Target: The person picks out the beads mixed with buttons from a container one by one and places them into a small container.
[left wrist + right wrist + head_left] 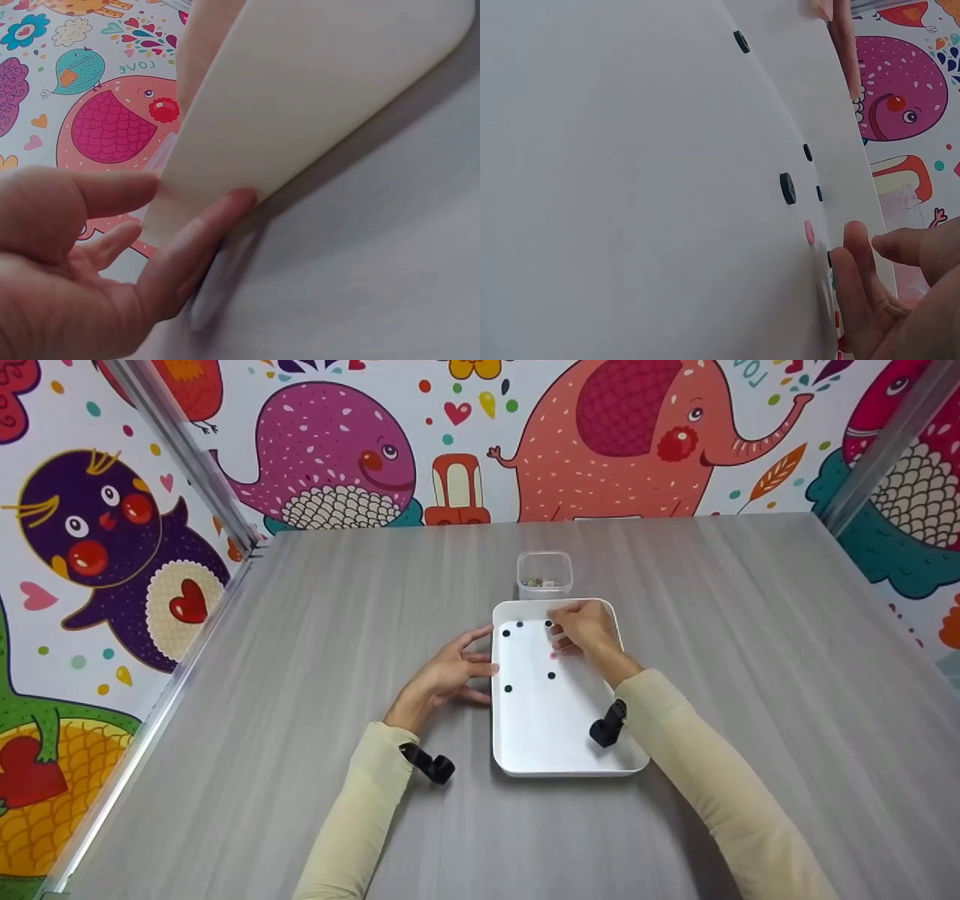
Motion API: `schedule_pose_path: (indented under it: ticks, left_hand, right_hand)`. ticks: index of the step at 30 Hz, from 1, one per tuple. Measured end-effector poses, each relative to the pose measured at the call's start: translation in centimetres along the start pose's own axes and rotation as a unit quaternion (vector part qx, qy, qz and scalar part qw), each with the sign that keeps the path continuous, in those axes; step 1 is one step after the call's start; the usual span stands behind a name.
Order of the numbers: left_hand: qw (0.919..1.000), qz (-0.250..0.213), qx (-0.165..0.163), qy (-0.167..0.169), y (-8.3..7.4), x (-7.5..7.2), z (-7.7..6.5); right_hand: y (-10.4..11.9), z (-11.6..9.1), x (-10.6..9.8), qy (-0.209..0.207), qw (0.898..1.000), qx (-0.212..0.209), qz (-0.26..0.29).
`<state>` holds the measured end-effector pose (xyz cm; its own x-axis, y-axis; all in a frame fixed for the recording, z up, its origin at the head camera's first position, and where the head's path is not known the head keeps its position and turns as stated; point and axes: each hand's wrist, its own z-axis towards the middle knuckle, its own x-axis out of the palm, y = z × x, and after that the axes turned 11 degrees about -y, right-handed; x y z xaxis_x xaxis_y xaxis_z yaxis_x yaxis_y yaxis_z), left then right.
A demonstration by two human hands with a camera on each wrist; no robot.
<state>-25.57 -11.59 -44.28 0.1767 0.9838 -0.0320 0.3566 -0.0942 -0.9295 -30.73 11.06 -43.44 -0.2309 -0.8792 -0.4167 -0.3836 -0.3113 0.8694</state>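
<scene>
In the head view a white rectangular tray point(570, 735) lies on the table, with several small black discs point(551, 676) and a pink disc point(553, 655) on its floor. My left hand point(454, 669) is at the tray's left side; its fingertips touch the outer wall, as the left wrist view also shows. Over the tray's far end, my right hand point(589, 628) has its fingertips beside a black disc point(548, 623). The right wrist view shows a gap between thumb and fingers point(850, 292), with nothing visibly held. More coloured discs point(837, 321) are partly hidden behind these fingers.
A small clear plastic box point(544, 566) with tiny pieces inside stands just beyond the tray's far end. The grey wood-grain table point(337, 607) meets cartoon-printed panels point(465, 427) at the back and sides. A black wrist camera point(609, 724) hangs from my right sleeve over the tray.
</scene>
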Motion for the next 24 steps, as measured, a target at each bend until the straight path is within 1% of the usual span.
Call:
schedule_pose_path:
  ticks: [11, 17, 24]
  left_hand:
    - [1.0000, -0.004, 0.001, -0.004, -0.10, 0.07, -0.21]
    - [1.0000, -0.004, -0.001, -0.001, -0.06, 0.03, -0.10]
    - [1.0000, -0.006, 0.003, 0.000, 0.02, 0.08, 0.00]
  right_hand:
    - [-0.18, 0.14, -0.01, -0.002, 1.000, 0.009, 0.000]
    - [-0.29, 0.28, 0.05, -0.002, 1.000, 0.012, -0.012]
    - [-0.38, 0.30, -0.13, 0.004, 0.999, 0.001, -0.043]
